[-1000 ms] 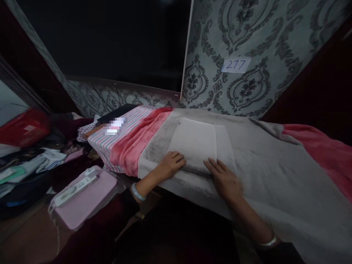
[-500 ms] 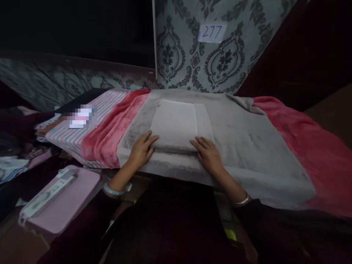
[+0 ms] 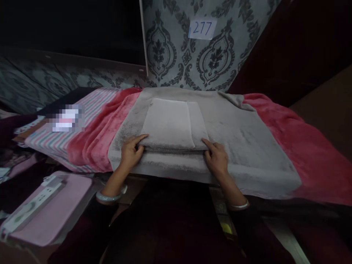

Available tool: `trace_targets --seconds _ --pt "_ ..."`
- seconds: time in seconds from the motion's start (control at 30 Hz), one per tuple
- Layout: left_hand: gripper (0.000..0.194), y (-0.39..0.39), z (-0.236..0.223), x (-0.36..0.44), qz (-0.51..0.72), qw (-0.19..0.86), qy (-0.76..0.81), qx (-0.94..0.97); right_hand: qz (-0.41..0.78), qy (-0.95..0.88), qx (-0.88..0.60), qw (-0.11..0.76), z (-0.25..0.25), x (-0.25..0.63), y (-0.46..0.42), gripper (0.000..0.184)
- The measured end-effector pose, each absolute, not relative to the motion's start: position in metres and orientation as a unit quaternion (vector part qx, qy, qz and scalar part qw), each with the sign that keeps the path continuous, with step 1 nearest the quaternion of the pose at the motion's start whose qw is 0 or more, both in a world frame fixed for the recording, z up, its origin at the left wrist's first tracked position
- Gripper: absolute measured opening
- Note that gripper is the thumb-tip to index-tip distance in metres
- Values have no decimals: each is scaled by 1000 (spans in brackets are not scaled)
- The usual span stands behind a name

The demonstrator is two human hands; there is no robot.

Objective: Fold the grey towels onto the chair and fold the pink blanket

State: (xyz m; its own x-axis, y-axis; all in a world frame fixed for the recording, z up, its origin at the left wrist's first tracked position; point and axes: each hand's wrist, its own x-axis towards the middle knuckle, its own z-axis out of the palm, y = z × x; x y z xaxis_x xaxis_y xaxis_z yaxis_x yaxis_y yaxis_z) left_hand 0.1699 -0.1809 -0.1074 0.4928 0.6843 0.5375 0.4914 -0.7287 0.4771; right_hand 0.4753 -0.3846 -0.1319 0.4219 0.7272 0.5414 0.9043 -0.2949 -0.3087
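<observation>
A folded light grey cloth [image 3: 167,123] lies on a larger grey plush blanket [image 3: 233,135], with a flap running down its right side. My left hand [image 3: 132,151] grips its near left corner, index finger on top and thumb low at the front edge. At the near right corner my right hand [image 3: 216,157] holds the cloth between thumb and index finger, the other fingers curled in. Beneath the folded cloth's front edge runs a dark gap above the blanket.
Pink-red plush fabric [image 3: 115,128] and a striped cloth [image 3: 93,106] lie at left, with a blurred-out item on the stripes. More red fabric [image 3: 308,139] drapes at right. A power strip [image 3: 35,205] rests on a pink stool [image 3: 57,216] at lower left. A screen [image 3: 71,33] hangs behind.
My right hand has slid outward from the top of the folded cloth to its near right corner. My left hand stays near the left corner, its fingers drawn closer together. The view has shifted slightly.
</observation>
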Motion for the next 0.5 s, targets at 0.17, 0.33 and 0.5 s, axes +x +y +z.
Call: trace_targets --seconds 0.17,0.33,0.5 --pt "44 -180 -109 168 334 53 350 874 -165 -505 -789 307 -134 467 -386 52" --pt "44 -176 -119 166 337 81 348 871 -141 -495 -789 335 -136 463 -386 50" --pt "42 -177 -121 168 395 109 345 845 -118 -482 -796 345 -136 463 -386 51"
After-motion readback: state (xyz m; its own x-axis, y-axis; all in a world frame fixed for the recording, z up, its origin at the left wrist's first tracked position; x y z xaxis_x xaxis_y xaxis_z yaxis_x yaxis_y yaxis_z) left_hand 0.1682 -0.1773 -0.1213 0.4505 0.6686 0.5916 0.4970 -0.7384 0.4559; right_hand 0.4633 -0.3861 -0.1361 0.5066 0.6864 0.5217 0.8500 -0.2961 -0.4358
